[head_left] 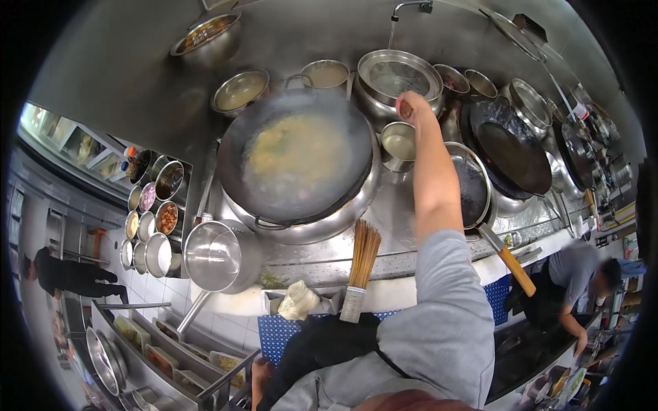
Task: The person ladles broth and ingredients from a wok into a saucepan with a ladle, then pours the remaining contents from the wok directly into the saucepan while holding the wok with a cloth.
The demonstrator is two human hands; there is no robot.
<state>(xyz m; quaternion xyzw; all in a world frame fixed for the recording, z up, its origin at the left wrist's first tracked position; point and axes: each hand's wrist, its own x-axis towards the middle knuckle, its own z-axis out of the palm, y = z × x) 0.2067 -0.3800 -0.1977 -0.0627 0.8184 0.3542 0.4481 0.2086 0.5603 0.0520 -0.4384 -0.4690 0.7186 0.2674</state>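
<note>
My right hand (411,107) is closed, reaching over the back of the stove. A brown end shows in its fist, but I cannot make out what it belongs to. Just below the hand stands a small metal pot (399,145) with pale liquid. Behind it, water runs from a tap (410,5) into a large metal basin (391,56). To the left, a big wok (233,157) holds steaming, yellowish food in cloudy liquid. My left hand (261,373) hangs low by my side near a metal rail; its fingers are not clear.
A bamboo brush (362,264), a pale cloth (299,301) and a metal saucepan (223,257) lie along the front edge. A strainer with a wooden handle (515,269) and a dark wok (510,151) are to the right. Ingredient tins (159,253) stand left. Other people (72,274) work nearby.
</note>
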